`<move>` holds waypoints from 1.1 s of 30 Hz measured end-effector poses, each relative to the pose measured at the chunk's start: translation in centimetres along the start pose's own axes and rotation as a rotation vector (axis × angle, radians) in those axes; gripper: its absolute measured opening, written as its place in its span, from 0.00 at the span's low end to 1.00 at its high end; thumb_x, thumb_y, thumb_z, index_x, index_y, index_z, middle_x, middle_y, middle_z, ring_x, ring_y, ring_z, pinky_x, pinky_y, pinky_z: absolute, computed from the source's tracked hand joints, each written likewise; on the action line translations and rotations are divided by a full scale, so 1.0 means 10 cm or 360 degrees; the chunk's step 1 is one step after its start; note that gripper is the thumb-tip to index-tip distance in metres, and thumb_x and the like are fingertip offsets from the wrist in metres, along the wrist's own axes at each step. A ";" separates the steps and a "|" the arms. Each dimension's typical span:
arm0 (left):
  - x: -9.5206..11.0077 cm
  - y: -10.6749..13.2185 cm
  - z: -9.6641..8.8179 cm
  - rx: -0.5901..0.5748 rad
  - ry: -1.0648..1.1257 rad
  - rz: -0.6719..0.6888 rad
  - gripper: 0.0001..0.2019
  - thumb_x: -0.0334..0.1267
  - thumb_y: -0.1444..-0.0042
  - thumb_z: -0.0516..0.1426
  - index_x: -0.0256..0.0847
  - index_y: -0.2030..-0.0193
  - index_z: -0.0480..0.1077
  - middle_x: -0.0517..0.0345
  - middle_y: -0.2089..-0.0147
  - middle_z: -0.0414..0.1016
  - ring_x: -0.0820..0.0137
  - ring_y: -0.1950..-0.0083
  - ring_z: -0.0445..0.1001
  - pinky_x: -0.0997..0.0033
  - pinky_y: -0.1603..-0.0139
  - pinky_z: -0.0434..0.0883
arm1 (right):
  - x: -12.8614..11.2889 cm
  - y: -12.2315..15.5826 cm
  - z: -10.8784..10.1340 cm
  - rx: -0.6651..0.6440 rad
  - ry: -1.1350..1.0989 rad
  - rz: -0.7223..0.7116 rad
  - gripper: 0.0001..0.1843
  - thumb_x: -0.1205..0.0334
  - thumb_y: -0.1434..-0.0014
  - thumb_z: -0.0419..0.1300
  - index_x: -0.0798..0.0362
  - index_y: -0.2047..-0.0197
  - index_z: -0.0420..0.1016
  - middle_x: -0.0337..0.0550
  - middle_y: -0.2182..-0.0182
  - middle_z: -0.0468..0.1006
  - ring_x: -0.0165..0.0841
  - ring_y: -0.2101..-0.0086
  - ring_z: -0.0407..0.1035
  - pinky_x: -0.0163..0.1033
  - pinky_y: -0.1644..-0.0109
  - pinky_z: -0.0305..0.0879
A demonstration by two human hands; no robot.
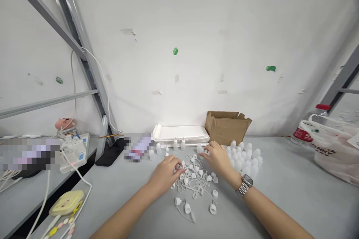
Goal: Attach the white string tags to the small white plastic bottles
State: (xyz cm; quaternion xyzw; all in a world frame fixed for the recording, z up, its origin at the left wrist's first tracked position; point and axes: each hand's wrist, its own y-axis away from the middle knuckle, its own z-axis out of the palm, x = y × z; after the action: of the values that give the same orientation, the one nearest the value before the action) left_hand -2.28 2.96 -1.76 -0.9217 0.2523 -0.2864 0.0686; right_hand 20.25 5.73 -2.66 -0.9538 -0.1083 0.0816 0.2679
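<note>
My right hand (220,158), a metal watch on its wrist, has thumb and fingers closed on a small translucent bottle (200,148). My left hand (166,171) is curled in a pinch over the left side of a pile of white caps with looped cords (196,183). A white cap shows by its fingertips, but whether it is gripped is unclear. Near me, apart from the pile, lie a corded white cap (187,207) and another cap (213,209). Behind my left hand stand several bottles with white tops (175,144).
Many translucent bottles (244,158) stand right of my right hand. At the wall are a cardboard box (228,129) and stacked white trays (179,133). Left lie a black phone (112,152), a power strip (74,155) and cables; right, a plastic bag (333,153) and water bottle (303,134).
</note>
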 end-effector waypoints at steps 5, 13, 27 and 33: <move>0.04 -0.01 0.08 0.0004 0.0139 0.0022 0.11 0.47 0.51 0.57 0.42 0.69 0.69 0.59 0.67 0.68 0.67 0.62 0.66 0.70 0.64 0.63 | 0.04 0.01 0.10 0.0021 -0.0086 0.0021 0.05 0.62 0.46 0.59 0.55 0.69 0.72 0.47 0.68 0.72 0.38 0.65 0.66 0.40 0.62 0.59; 0.12 0.01 0.27 0.0101 0.0345 -0.0052 0.04 0.38 0.51 0.58 0.42 0.75 0.72 0.57 0.68 0.67 0.65 0.59 0.64 0.64 0.57 0.62 | 0.06 0.01 -0.06 0.0116 -0.0436 -0.0044 0.07 0.59 0.42 0.53 0.54 0.65 0.65 0.45 0.68 0.69 0.35 0.69 0.66 0.40 0.63 0.62; 0.07 -0.06 0.09 0.0415 0.1836 -0.0603 0.14 0.45 0.57 0.62 0.36 0.70 0.70 0.48 0.64 0.79 0.62 0.58 0.74 0.65 0.55 0.66 | -0.60 0.37 -0.33 -0.0857 -0.2334 0.0275 0.18 0.46 0.47 0.55 0.51 0.61 0.61 0.36 0.72 0.69 0.29 0.80 0.68 0.32 0.80 0.60; 0.19 -0.01 0.06 0.0303 0.1940 -0.0607 0.15 0.47 0.58 0.62 0.37 0.71 0.69 0.49 0.65 0.79 0.64 0.63 0.75 0.67 0.60 0.67 | -0.63 0.40 -0.24 -0.0680 -0.2020 0.0348 0.18 0.46 0.49 0.57 0.54 0.69 0.69 0.33 0.82 0.64 0.27 0.81 0.61 0.33 0.77 0.59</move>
State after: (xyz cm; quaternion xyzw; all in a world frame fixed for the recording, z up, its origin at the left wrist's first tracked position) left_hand -0.52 2.05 -1.30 -0.6123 0.0513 -0.7868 -0.0577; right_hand 15.33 -0.36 -2.09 -0.7585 -0.1613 0.6293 -0.0517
